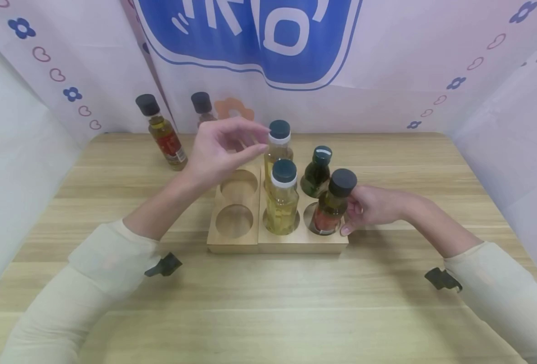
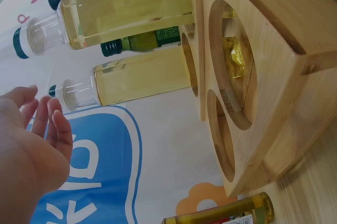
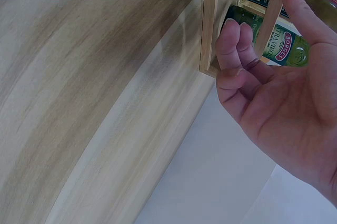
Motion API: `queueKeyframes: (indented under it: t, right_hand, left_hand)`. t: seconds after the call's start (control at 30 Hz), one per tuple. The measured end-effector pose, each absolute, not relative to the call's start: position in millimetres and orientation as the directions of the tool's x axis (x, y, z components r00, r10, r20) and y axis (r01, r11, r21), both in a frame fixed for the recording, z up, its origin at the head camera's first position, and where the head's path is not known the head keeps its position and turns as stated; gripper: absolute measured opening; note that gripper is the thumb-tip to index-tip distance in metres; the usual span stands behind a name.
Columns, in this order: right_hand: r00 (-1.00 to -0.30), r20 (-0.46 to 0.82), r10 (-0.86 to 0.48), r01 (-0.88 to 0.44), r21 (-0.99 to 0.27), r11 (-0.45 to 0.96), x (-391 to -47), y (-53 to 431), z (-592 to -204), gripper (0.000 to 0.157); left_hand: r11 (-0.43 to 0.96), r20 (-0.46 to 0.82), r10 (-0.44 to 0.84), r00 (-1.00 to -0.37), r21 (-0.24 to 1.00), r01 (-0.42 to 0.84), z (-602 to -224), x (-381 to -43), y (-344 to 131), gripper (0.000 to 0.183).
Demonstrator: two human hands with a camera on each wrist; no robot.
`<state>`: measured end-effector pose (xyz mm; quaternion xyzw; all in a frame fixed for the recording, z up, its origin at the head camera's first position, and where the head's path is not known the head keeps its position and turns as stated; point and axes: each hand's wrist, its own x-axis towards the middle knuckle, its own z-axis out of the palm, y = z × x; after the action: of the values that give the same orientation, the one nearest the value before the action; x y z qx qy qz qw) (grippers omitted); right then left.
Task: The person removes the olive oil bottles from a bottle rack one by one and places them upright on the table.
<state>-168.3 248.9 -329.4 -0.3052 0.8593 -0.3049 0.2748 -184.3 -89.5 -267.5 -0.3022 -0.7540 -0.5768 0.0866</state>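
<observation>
Red-labelled bottle, far left, standing on the table; left hand, fingers loosely extended beside the rear pale-yellow bottle, contact unclear; wooden rack, centre, seating that bottle; right hand, gripping the rack's right edge.

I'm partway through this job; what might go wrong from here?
The left hand is very near the rear pale-oil bottle and might knock it. The right hand grips the wooden rack; a sharp tug could jostle the green bottle in it. Swinging left, the left hand may topple the leftmost bottle, standing outside the rack.
</observation>
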Motion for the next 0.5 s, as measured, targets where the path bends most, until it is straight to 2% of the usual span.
queueKeyframes:
  t: [0.33, 0.5]
  right_hand:
    - [-0.657, -0.285, -0.698, -0.361, -0.693, 0.624, -169.3, 249.2, -329.4, 0.057]
    - [-0.654, -0.288, -0.7, -0.356, -0.7, 0.62, -169.4, 249.0, -329.7, 0.056]
  left_hand:
    - [0.102, 0.376, 0.552, -0.744, 0.856, 0.507, -269.4, -177.7, -88.6, 0.026]
    - [0.094, 0.374, 0.613, -0.696, 0.84, 0.534, -269.5, -175.7, -87.2, 0.032]
